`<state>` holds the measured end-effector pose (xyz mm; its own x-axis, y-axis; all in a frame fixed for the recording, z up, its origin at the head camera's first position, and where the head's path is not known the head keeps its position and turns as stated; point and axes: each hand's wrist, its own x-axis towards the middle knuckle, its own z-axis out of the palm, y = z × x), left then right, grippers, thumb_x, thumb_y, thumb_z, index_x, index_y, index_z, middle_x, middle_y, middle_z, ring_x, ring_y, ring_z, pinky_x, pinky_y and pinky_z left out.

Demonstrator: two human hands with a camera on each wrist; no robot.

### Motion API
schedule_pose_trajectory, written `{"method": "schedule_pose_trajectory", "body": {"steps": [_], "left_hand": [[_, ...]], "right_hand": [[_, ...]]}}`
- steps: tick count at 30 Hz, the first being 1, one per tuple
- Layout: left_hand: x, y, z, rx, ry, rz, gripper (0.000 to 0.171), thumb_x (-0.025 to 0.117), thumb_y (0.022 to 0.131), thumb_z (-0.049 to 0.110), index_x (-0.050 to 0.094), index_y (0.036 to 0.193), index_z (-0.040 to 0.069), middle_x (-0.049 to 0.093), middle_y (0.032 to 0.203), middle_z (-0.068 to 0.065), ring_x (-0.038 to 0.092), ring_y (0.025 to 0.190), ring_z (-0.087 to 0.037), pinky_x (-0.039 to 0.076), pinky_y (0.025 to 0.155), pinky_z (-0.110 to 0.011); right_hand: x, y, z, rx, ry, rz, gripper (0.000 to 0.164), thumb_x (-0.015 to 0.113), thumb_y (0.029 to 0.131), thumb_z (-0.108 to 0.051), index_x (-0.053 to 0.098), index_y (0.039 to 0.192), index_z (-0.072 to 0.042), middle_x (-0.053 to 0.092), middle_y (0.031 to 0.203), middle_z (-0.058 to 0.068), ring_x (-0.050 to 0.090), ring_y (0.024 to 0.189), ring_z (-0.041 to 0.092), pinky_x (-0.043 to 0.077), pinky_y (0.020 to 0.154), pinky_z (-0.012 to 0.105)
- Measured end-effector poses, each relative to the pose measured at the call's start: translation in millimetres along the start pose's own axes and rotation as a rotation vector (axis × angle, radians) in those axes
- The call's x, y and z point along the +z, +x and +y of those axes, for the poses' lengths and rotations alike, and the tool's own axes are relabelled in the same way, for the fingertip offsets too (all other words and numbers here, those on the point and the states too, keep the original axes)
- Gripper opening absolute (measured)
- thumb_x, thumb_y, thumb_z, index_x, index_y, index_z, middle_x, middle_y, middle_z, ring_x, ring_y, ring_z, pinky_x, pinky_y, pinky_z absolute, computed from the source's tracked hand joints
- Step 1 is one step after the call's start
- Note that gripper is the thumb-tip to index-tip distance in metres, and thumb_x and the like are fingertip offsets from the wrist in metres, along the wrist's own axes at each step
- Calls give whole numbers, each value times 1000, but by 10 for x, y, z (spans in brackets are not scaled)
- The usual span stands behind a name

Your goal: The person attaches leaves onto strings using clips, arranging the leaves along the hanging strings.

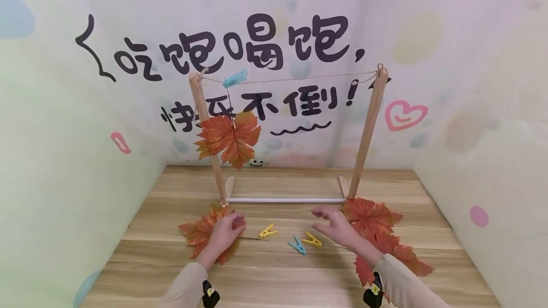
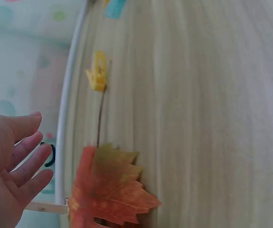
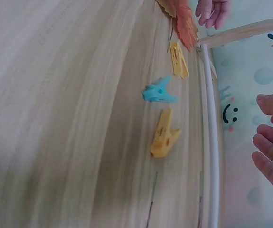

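Note:
My left hand (image 1: 228, 232) hovers over an orange-red maple leaf (image 1: 201, 230), its fingers relaxed and holding nothing. The leaf's thin stem reaches toward a yellow clothespin (image 1: 267, 232). To the right, my right hand (image 1: 336, 226) is held above the table with loosely bent fingers and an empty palm. Several red leaves (image 1: 376, 239) lie beside and partly behind that forearm. Between the hands lie a blue clothespin (image 1: 297, 245) and a second yellow clothespin (image 1: 312, 239). Another blue clothespin (image 1: 235, 79) clips a hanging leaf (image 1: 231, 138) by its stem to a string.
The string (image 1: 295, 78) runs between two wooden posts (image 1: 369, 132), joined low down by a white rod (image 1: 284, 200). This frame stands on a wood-grain table (image 1: 274, 279). Printed walls (image 1: 471, 108) rise behind and on both sides.

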<state>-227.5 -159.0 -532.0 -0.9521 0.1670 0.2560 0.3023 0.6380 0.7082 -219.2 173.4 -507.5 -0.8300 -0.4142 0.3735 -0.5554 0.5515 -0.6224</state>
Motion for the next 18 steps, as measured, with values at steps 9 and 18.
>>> {"method": "schedule_pose_trajectory", "body": {"steps": [9, 18], "left_hand": [[89, -14, -115, 99, 100, -94, 16, 70, 75, -1, 66, 90, -2, 65, 85, -10, 61, 78, -23, 51, 71, -37], [127, -16, -179, 195, 195, -146, 13, 71, 73, -1, 67, 85, 0, 65, 82, -6, 59, 76, -20, 50, 72, -36]], "right_hand": [[206, -100, -17, 34, 0, -36, 32, 68, 79, -9, 61, 108, 4, 64, 100, 15, 60, 89, 26, 51, 74, 39], [388, -131, 23, -8, -7, 5, 27, 70, 75, -2, 63, 101, 2, 65, 94, 13, 60, 83, 23, 51, 69, 33]]}}
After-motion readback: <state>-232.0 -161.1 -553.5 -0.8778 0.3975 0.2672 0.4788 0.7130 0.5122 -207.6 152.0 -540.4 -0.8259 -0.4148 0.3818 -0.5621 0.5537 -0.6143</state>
